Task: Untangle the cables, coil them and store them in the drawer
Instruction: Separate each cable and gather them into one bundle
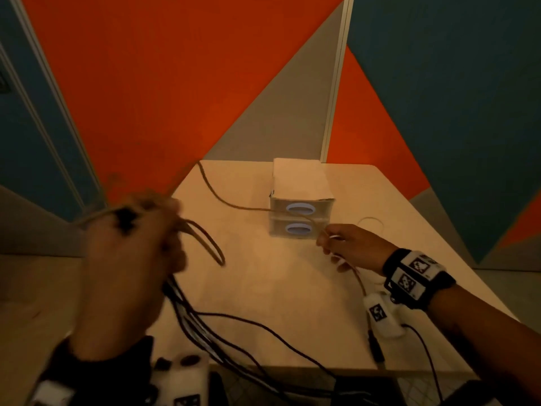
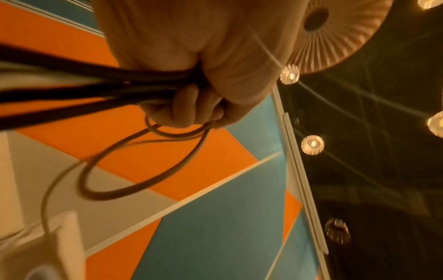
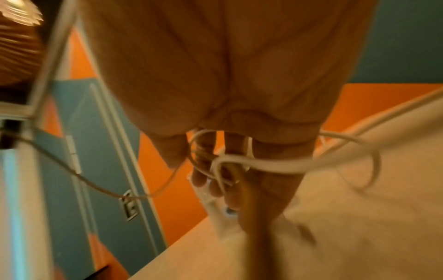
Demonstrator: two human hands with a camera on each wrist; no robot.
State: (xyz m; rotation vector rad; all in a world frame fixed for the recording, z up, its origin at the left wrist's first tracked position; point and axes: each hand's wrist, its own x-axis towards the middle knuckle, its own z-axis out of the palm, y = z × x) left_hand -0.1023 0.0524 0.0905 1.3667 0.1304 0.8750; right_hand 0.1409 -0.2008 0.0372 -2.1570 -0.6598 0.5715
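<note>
head view: light wooden table point(image 1: 263, 288), 2-drawer clear organizer point(image 1: 300, 213) at its back, both drawers closed. raised left hand point(image 1: 128, 259) fisted around black cables point(image 2: 84, 89) and tan cable loops point(image 2: 143, 166). right hand point(image 1: 351, 247) just beside organizer, pinching white cable point(image 3: 275, 164).

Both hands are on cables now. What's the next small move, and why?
Probably draw the right hand gently away from the left hand, feeding the light cable free. It spans slack between them, while the left also grips dark cables. Both drawers look closed.
</note>
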